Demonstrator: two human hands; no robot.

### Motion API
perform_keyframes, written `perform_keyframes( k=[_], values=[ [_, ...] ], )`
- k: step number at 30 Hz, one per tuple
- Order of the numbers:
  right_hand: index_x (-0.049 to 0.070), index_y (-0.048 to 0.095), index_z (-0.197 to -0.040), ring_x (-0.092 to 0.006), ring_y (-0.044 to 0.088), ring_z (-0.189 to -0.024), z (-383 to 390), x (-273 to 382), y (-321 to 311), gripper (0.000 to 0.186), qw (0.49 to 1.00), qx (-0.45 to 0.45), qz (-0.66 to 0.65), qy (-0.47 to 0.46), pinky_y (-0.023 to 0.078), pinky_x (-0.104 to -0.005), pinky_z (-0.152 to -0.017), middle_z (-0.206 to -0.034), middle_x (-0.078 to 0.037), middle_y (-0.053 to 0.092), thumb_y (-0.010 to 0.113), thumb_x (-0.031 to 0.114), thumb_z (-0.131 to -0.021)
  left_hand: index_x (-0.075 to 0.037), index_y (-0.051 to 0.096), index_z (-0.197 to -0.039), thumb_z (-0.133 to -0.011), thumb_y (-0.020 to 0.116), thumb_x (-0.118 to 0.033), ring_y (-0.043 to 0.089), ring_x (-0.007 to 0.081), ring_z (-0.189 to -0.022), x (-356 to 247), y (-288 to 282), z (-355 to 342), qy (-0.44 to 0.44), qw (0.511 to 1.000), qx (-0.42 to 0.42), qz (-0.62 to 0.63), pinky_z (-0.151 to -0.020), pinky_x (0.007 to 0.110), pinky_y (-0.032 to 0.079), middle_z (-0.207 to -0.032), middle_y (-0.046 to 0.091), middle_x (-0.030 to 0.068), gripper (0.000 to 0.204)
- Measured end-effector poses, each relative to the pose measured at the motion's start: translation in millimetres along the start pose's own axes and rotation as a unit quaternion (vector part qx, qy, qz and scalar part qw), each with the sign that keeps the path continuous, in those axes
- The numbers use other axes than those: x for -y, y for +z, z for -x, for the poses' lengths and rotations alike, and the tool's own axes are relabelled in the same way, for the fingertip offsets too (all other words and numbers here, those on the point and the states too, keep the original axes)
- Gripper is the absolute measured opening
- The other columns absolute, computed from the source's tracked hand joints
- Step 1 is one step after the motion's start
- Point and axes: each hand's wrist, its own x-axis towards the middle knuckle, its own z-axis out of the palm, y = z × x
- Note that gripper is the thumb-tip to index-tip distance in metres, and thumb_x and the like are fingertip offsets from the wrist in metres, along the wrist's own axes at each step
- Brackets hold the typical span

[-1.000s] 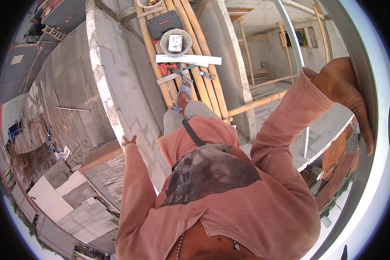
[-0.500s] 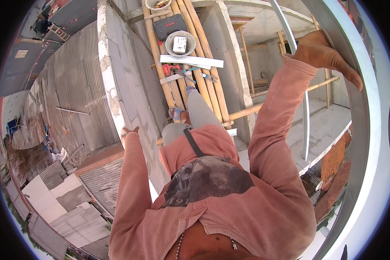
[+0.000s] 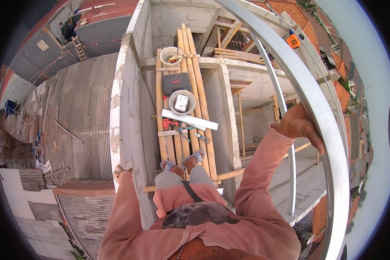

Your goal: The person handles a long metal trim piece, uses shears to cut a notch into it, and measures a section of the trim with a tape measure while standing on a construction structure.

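Observation:
My right hand grips a long silver metal beam at my right, with my thumb along its near side. My left hand grips the top edge of the rough block wall at my left. My feet in pale blue sandals rest on a bamboo platform. On it lie a red drill, pliers, white strips, a grey bowl with a white box inside, a dark tool case and a bucket of tools.
A second metal beam runs beside the right one, over an open block-walled room with bamboo props. Corrugated roofs lie below on the left, where a co-worker is by a wooden ladder. Tiled roofs show at right.
The view has tilted up, showing more of the far platform and rooms. My feet are now side by side farther up the platform. My right hand has shifted left along with the beam.

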Motion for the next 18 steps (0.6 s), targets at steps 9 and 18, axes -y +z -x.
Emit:
perform_keyframes(
  k=[9, 18],
  values=[
    [0.010, 0.049, -0.114, -0.0233, 0.058, -0.074, -27.5, 20.7, -9.5, 0.065, 0.962, 0.234, -0.139, 0.000, 0.050, -0.0474, -0.079, -0.077, -0.004, 0.053, 0.067, 0.063, -0.081, -0.039, -0.006, -0.158, -0.066, 0.067, -0.083, 0.009, 0.0399, -0.152, -1.4, -3.3, 7.1, -0.037, 0.998, -0.057, 0.012, -0.118, 0.062, 0.020, -0.165, -0.007, 0.0214, 0.125],
    [0.012, 0.045, -0.120, -0.0234, 0.056, -0.077, -8.6, 34.8, -22.1, 0.029, 0.923, 0.342, -0.168, 0.059, 0.043, -0.0524, -0.086, -0.084, -0.012, 0.057, 0.051, 0.033, -0.102, -0.028, 0.001, -0.160, -0.071, 0.062, -0.082, 0.010, 0.0345, -0.153, 0.8, -14.0, -4.0, 0.011, 0.996, -0.039, -0.074, -0.122, 0.053, 0.016, -0.166, 0.005, 0.0194, 0.120]
  ],
)
